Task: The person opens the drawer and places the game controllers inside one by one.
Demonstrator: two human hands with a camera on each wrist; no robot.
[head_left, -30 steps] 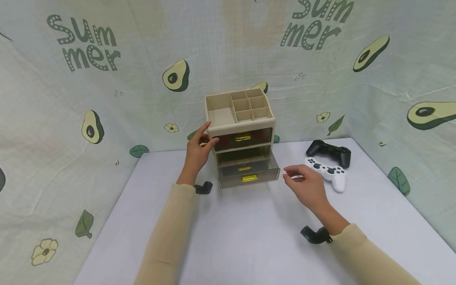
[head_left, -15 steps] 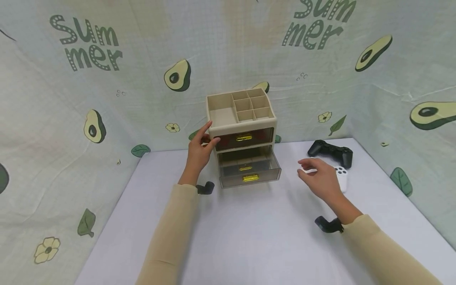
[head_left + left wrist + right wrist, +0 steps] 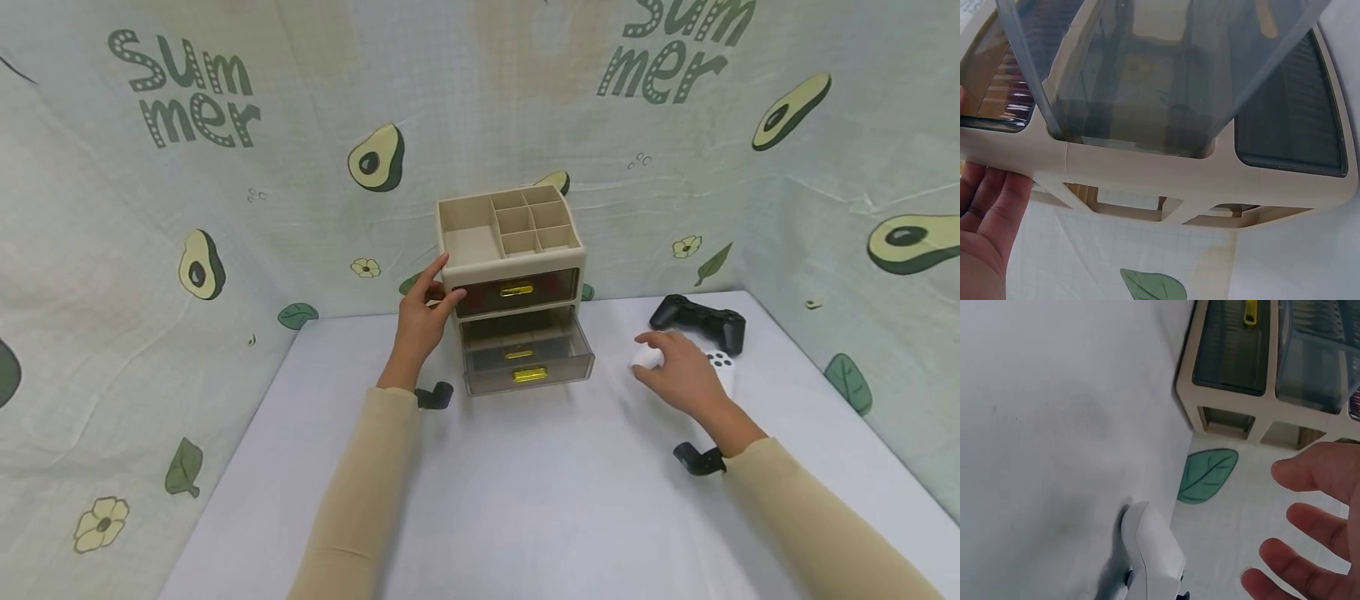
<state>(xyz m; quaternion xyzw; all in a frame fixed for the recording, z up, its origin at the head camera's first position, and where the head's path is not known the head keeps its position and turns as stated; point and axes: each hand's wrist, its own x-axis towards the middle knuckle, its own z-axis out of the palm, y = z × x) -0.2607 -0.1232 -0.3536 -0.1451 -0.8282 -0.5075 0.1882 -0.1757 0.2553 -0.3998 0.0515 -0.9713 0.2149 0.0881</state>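
Note:
A beige desktop drawer organizer (image 3: 513, 268) stands at the back of the table. Its middle see-through drawer (image 3: 491, 382), with a gold handle, is pulled out. My left hand (image 3: 420, 323) holds the organizer's upper left corner, thumb at the front and fingers along the side; the left wrist view shows those fingers (image 3: 1005, 206) against the beige frame. To the right, my right hand (image 3: 684, 375) hovers at a white game controller (image 3: 720, 360), partly covering it. In the right wrist view its fingers are spread and apart from the white controller (image 3: 1155, 553).
A black game controller (image 3: 697, 320) lies just behind the white one. The organizer's top has open compartments (image 3: 471, 243). Its top drawer (image 3: 483, 297) is closed, with something reddish behind the dark front. A printed cloth (image 3: 300, 167) hangs behind and beside the white table (image 3: 487, 500).
My right hand has moved right, away from the pulled-out drawer, to over the white controller. The left hand stays on the organizer. The view has shifted slightly.

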